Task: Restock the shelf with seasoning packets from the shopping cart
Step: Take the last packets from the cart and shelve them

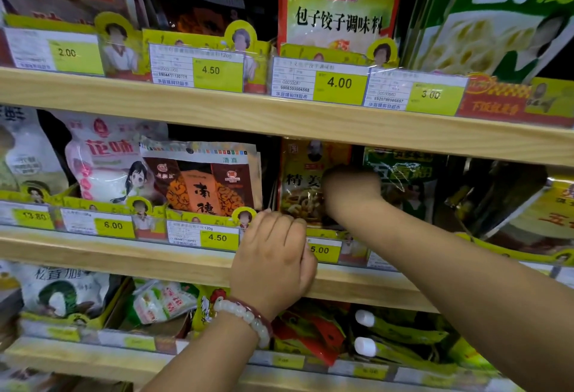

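- Pale wood makes up the shelf [174,262], and I am working at its middle level, where the packets stand upright behind a low yellow rail.
- My right hand [351,188] reaches deep into the slot, right against the yellow packet [299,193]. The hand is blurred, so I cannot tell if its fingers are wide, narrow, or holding the packet.
- I think that hand goes in so far because the packet has to sit at the back of its slot and stand straight.
- My left hand [273,259] rests on the front edge of the shelf, with its fingers curled over the rail beside the 5.00 tag [323,250]. It holds no packet. I think it is there to steady me, or to keep the rail still while the other hand pushes.
- The yellow packet stands upright between the brown packet [205,185] on its left and a green packet [407,180] on its right. They stand close together, so there is little room to slide one in.
- Each slot has its own price tag in front, so I guess the packet goes here to match its tag.
- I cannot see the cart from here.
- A bead bracelet [248,318] sits on my left wrist.
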